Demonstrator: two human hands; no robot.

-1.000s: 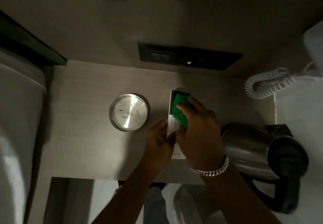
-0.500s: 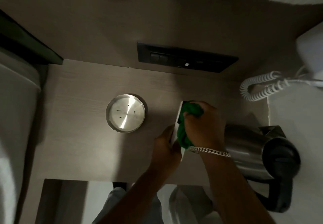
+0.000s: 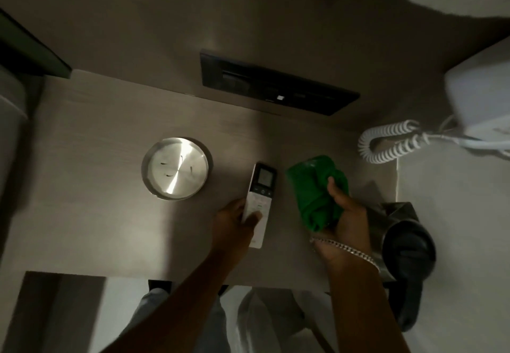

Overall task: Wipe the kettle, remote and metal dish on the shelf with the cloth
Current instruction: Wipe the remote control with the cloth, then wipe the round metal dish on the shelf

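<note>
Room: dim, one pool of light falling on a pale wood-grain shelf (image 3: 91,214) across mid-frame; dark switch panel (image 3: 278,88) on the wall above it.
Metal dish (image 3: 175,168): left of centre, flat on the shelf, well apart from both hands; looks unattended for now.
Remote (image 3: 259,201): centre of frame, screen end pointing up-frame, face up.
Left hand (image 3: 234,223): closed on the remote's lower end, thumb across the buttons, likely to steady it or set it down.
Cloth (image 3: 314,190): green, bunched, right of the remote and clear of it.
Right hand (image 3: 345,214): closed around the cloth, palm up; bunching gives a fresh face for wiping, by my guess.
Kettle (image 3: 403,242): right edge of the shelf, steel body, dark lid, partly hidden behind the right wrist.
Phone cord (image 3: 386,143): white coil, upper right, outside the work area.
</note>
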